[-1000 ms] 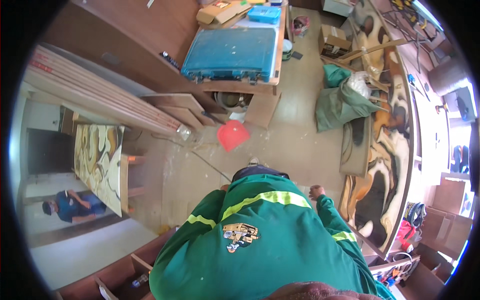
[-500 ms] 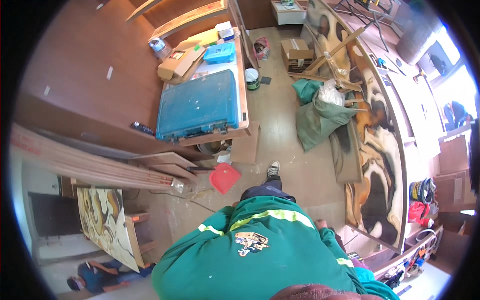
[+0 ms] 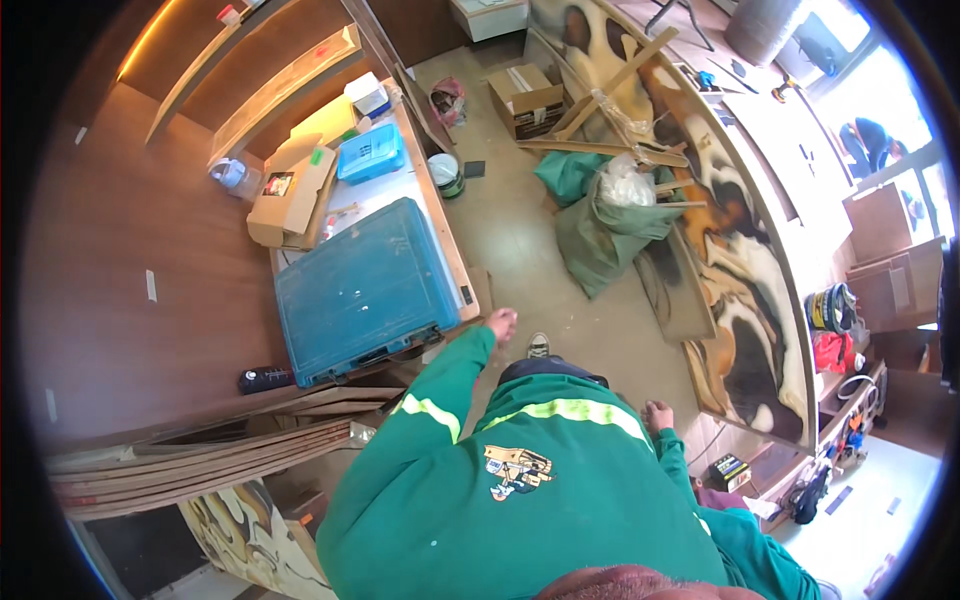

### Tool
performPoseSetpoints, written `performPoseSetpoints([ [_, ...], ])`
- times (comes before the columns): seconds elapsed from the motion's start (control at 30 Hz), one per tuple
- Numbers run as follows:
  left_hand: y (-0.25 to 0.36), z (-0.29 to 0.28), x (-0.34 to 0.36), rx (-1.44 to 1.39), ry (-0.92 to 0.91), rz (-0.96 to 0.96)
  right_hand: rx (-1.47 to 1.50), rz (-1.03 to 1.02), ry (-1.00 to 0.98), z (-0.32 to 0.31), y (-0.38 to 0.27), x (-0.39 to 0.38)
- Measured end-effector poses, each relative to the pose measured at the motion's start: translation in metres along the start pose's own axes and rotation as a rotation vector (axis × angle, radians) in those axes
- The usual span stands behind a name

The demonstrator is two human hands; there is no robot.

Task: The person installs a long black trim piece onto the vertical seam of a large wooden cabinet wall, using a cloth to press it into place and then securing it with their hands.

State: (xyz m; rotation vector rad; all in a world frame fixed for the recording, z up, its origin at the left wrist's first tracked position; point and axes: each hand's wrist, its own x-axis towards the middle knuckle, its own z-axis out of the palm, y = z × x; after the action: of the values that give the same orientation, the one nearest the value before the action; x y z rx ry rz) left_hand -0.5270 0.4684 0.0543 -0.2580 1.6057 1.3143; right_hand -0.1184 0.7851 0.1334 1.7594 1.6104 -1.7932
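My left hand [image 3: 503, 323] hangs in the air just right of the near corner of a large blue tool case [image 3: 365, 290]. Its fingers are loosely curled, and nothing shows in them. The case lies closed on a workbench [image 3: 440, 225], with its latches toward me. My right hand [image 3: 657, 416] is low at my right side, left of the marbled panel [image 3: 745, 360], with its fingers curled in and no object visible. Neither hand touches anything that I can see. One of my shoes [image 3: 539, 346] shows ahead of my body.
A green sack [image 3: 610, 240], wood strips [image 3: 625, 80] and a cardboard box [image 3: 525, 100] stand along the right of the walkway. A bucket [image 3: 446, 175] is beside the bench. Stacked boards [image 3: 200, 455] lie at left. Another person [image 3: 868, 145] is at the far right.
My left arm has come up and forward, its hand now beside the case. I have moved forward, nearer the bench. The red dustpan is out of sight.
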Motion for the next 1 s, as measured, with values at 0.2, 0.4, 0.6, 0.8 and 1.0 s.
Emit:
performPoseSetpoints([
  [0.2,0.072,0.011,0.019,-0.061,-0.013,0.122,-0.048,-0.011,0.008,0.024,-0.028,0.021],
  [0.4,0.047,0.016,-0.004,-0.080,-0.026,-0.116,-0.247,0.239,0.034,0.012,-0.048,0.025],
  [0.6,0.034,-0.002,-0.014,-0.128,-0.113,0.045,-0.597,-0.031,-0.023,0.024,-0.061,0.087],
  [0.8,0.135,-0.001,-0.027,-0.140,0.115,0.068,-0.603,-0.043,-0.167,0.049,-0.172,0.150],
  [1.0,0.217,0.012,-0.022,-0.172,0.264,0.181,-0.166,-0.012,-0.123,0.042,-0.269,0.230],
])
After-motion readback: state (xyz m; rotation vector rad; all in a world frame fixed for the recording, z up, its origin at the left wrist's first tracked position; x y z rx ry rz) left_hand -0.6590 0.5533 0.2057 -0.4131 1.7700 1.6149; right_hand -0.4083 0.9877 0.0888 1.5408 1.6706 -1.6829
